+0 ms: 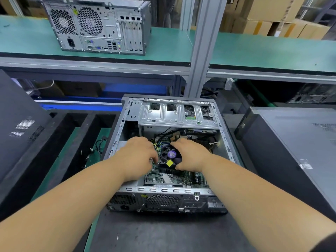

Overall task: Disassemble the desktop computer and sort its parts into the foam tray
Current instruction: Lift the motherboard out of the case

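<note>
Head view: computer (169,155) case open; both hands' fingers (154,159) grip the CPU cooler (170,156); motherboard (174,176), drive cage (178,113) remain; foam tray (72,139) nearly empty.

Bright even light; soft focus; edges warped.

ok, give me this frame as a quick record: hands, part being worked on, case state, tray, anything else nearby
left hand: inside the open case, on the left side of the fan
right hand: on the right side of the fan, fingers curled at its edge
fan: black, purple hub label, yellow sticker, seated on the board
case: lying flat, side panel off, drive cage at far end
board: green, in the case
foam tray: black, left of the case, loose cables in it
second computer: closed, on upper shelf, rear facing camera
</note>
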A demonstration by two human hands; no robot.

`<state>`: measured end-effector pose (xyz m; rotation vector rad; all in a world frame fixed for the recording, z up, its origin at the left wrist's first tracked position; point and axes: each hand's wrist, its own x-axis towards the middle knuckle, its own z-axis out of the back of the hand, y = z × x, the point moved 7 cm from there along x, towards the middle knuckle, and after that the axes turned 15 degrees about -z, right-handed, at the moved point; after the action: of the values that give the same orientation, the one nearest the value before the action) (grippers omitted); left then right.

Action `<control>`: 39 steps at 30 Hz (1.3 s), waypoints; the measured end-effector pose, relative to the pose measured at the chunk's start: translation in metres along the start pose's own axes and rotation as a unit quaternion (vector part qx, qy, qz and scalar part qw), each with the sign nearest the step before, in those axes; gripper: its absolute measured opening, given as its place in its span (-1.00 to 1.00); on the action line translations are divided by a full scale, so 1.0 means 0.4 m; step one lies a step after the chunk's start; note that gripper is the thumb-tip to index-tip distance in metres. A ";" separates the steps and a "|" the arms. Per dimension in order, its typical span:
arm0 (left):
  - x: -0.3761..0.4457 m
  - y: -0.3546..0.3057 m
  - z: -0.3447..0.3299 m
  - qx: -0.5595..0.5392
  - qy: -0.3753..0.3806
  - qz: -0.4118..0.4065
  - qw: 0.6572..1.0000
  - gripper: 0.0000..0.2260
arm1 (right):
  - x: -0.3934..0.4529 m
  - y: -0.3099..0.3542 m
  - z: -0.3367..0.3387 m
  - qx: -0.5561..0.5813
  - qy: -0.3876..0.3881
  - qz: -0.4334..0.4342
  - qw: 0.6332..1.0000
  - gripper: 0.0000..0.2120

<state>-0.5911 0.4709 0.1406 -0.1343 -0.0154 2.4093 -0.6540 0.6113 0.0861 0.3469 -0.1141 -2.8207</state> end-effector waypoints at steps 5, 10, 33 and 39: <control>0.070 -0.058 -0.043 0.104 0.245 -0.026 0.964 -0.77 | 0.004 -0.006 -0.018 -0.013 0.019 -0.013 1.000 0.06; 0.093 -0.080 -0.061 0.110 0.353 -0.005 0.929 -0.88 | 0.003 -0.017 -0.012 0.002 0.011 -0.013 1.000 -0.10; 0.061 -0.083 -0.027 -0.031 0.200 -0.048 0.978 -0.88 | -0.015 -0.028 0.058 0.078 0.007 -0.019 0.997 -0.37; 0.028 -0.062 -0.021 -0.010 0.150 -0.057 0.987 -0.73 | -0.014 -0.032 0.056 0.084 0.020 -0.029 0.996 -0.44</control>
<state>-0.5820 0.4965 0.1326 -0.4918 0.0884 2.2518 -0.6581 0.6261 0.1077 0.4506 -0.3389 -2.8669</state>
